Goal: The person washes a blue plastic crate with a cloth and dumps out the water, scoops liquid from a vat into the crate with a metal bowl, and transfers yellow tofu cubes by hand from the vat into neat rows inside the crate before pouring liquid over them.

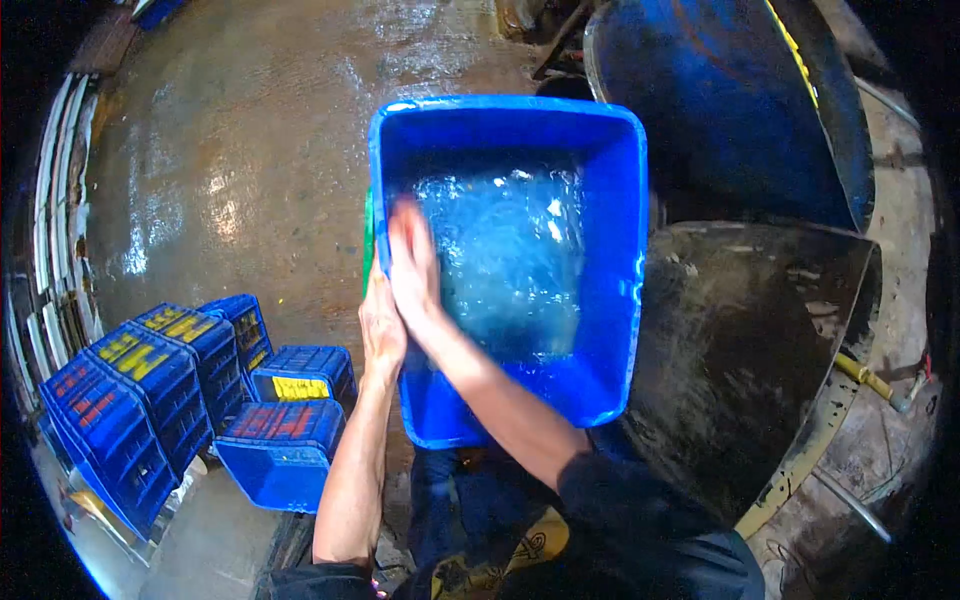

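Note:
A blue plastic tub [632,230] with water [510,265] in its bottom stands upright in front of me. My left hand [382,325] is at the tub's left rim, seemingly gripping it, with most of its fingers hidden. Inside the tub, against the same wall, my right hand [412,262] is laid with fingers stretched out. Those fingertips are smeared by motion. The hands meet at the wrist side, the right one crossing over the rim. Just outside the left wall a sliver of something green [369,240] shows; its kind is hidden.
Several blue crates with yellow or red lettering [140,360] are stacked at the lower left, one open crate [275,480] nearest me. On the right are a large dark-blue curved container [725,110] and a dark worn panel [740,340]. The floor [240,150] looks wet.

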Tool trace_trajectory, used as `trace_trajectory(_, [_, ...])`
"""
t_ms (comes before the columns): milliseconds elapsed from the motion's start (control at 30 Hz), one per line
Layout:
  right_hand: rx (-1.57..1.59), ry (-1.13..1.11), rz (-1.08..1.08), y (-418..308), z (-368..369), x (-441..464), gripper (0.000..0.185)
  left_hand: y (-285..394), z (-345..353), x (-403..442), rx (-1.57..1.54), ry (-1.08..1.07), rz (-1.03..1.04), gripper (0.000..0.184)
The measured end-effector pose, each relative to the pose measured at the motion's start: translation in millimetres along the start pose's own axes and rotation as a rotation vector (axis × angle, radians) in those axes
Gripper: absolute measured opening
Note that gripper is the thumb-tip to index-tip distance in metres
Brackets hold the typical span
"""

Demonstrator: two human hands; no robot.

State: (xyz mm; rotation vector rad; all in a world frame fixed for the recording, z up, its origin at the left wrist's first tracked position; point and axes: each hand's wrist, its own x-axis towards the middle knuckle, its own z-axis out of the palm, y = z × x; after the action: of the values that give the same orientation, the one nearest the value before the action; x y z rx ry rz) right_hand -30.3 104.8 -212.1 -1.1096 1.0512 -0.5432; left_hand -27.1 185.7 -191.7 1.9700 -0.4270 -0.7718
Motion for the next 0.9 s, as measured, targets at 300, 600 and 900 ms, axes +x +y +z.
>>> trace_trajectory(300, [-0.651, -0.05, -0.844, -46.3, 2.6, 8.2, 0.023, -20.0, -6.2, -1.4, 0.162, -0.077, 0.037, 0.046])
trace_trajectory(600, [-1.279, 0.559, -0.874, -102.2, -42.6, 137.2, 0.016, 26.3, -1.2, -7.0, 0.378, 0.176, -0.026, 0.053])
trace_trajectory(900, [-1.672, 0.68, -0.756, -134.1, -238.0, 103.9, 0.024, 21.7, 2.0, -6.6, 0.416, 0.226, 0.008, 0.053])
